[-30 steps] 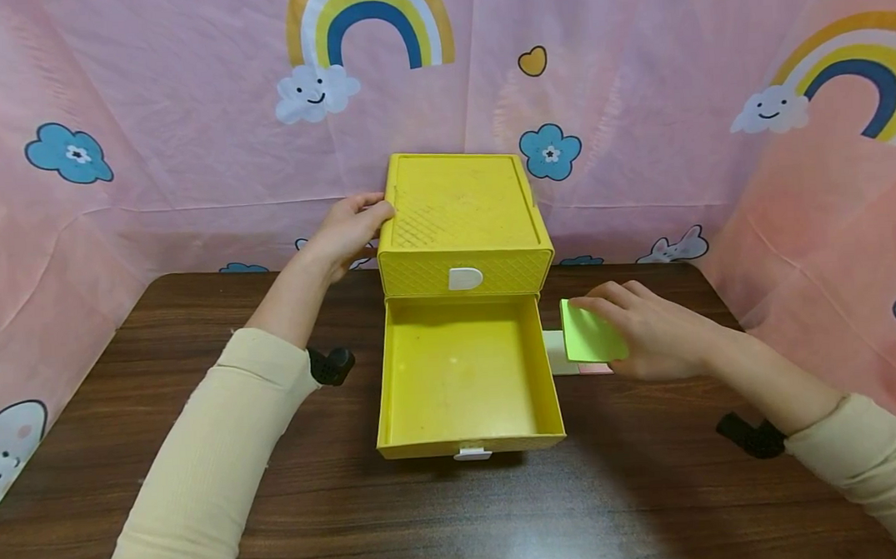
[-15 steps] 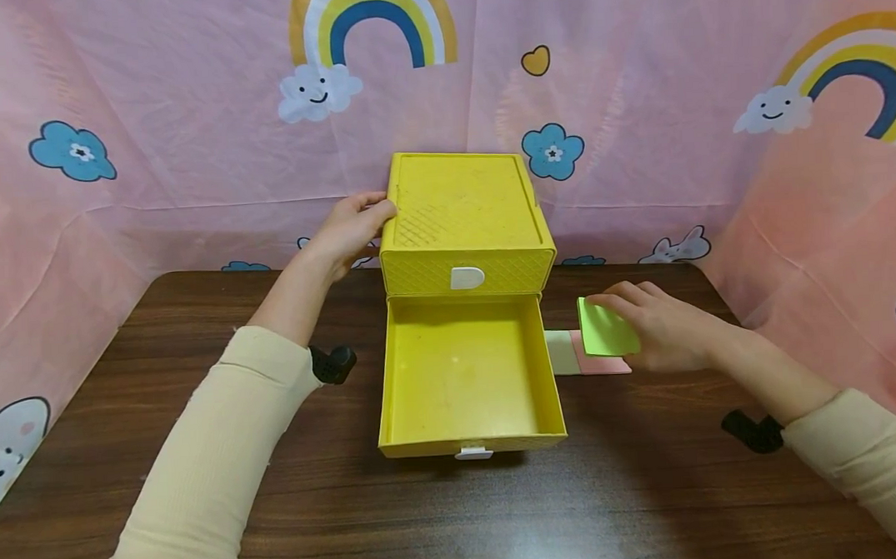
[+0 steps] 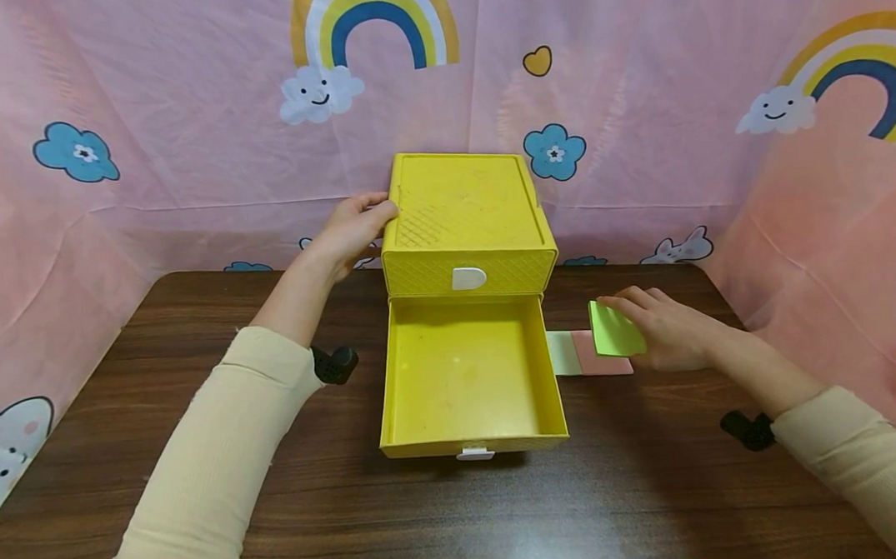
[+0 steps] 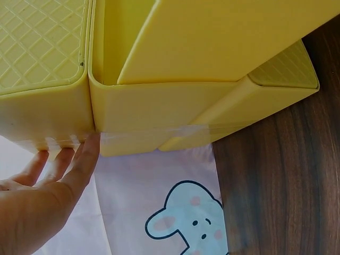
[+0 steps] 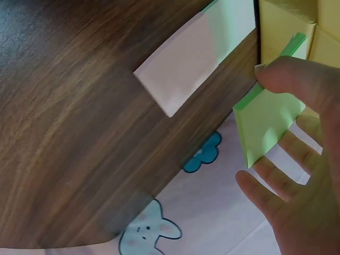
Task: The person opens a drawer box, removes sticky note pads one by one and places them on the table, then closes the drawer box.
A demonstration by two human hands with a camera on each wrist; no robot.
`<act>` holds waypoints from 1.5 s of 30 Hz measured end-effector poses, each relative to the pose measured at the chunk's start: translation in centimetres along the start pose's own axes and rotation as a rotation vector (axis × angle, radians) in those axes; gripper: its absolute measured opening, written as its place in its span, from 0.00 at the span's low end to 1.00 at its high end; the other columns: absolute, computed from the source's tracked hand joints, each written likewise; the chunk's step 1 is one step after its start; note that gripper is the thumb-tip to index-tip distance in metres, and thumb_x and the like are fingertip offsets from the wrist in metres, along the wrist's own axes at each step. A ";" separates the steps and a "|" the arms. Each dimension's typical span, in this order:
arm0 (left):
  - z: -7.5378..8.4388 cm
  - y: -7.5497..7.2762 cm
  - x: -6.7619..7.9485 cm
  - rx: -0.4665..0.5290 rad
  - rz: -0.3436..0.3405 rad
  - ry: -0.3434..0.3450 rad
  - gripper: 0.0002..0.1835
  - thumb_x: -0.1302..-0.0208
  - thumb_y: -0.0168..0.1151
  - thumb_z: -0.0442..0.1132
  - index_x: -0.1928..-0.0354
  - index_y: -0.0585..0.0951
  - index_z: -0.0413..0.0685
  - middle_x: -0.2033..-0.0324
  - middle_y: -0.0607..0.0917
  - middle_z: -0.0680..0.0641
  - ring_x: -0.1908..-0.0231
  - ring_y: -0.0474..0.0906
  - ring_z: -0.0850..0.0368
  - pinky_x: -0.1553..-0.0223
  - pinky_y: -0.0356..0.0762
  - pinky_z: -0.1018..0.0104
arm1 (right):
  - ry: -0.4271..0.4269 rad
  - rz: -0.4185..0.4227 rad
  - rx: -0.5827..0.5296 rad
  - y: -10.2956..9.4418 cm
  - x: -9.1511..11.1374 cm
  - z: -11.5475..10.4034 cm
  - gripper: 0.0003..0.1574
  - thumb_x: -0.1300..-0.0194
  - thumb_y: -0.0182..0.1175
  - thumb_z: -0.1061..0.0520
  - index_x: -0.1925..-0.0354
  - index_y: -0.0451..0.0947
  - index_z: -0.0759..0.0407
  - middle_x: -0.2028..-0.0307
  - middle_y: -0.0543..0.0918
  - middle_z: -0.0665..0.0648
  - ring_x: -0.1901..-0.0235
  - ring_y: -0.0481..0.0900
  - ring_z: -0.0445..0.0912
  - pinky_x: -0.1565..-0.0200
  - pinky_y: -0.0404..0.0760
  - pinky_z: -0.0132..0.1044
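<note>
A yellow drawer box stands at the back of the table, its top drawer closed. Beneath that, a yellow drawer is pulled out towards me with nothing inside. My left hand touches the box's left side; in the left wrist view its extended fingers rest against the yellow wall. To the right, my right hand pinches a bright green sticky note pad between thumb and fingers, raised above the table. Below it lie a pale green pad and a pink pad, side by side.
The dark wooden table extends to both sides of the box. A pink patterned cloth hangs behind and at the sides. Black wrist devices sit at both cuffs. Clear tape runs along the box's side.
My right hand has moved to the right with the green sticky note pad, away from the drawer, uncovering more of the pink pad. The left hand stays against the box.
</note>
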State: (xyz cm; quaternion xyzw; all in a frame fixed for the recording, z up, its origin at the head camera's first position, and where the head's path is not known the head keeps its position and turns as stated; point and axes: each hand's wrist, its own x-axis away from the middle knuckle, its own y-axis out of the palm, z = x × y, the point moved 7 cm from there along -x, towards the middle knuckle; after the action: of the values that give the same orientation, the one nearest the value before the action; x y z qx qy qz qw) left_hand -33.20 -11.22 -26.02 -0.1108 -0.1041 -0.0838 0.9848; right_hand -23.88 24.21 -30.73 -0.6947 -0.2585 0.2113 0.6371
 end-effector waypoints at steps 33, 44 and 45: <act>-0.2 -0.1 -0.2 0.002 0.021 -0.005 0.30 0.35 0.48 0.46 0.31 0.59 0.53 0.41 0.69 0.47 0.47 0.71 0.52 0.45 0.72 0.56 | 0.140 -0.087 -0.031 4.4 1.4 5.1 0.53 0.59 0.69 0.63 0.36 0.55 0.65 0.49 0.67 0.67 0.56 0.68 0.61 0.59 0.75 0.55; -0.2 -0.1 -0.1 -0.002 0.017 -0.016 0.29 0.35 0.47 0.46 0.31 0.59 0.53 0.42 0.70 0.48 0.47 0.72 0.53 0.46 0.74 0.58 | 0.170 -0.156 0.000 5.9 1.7 6.3 0.52 0.58 0.68 0.62 0.36 0.54 0.66 0.46 0.65 0.69 0.53 0.68 0.63 0.57 0.75 0.57; -0.2 -0.1 -0.1 -0.004 0.017 -0.016 0.29 0.35 0.47 0.46 0.31 0.59 0.53 0.42 0.70 0.48 0.47 0.72 0.53 0.46 0.74 0.58 | 0.167 -0.160 0.001 6.0 1.8 6.4 0.52 0.58 0.68 0.62 0.36 0.54 0.66 0.46 0.65 0.69 0.54 0.68 0.63 0.58 0.75 0.56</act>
State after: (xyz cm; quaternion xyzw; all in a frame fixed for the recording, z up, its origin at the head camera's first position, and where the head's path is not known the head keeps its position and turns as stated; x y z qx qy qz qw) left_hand -33.30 -11.32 -26.19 -0.1145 -0.1107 -0.0747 0.9844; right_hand -25.96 29.97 -37.31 -0.6868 -0.2591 0.1010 0.6715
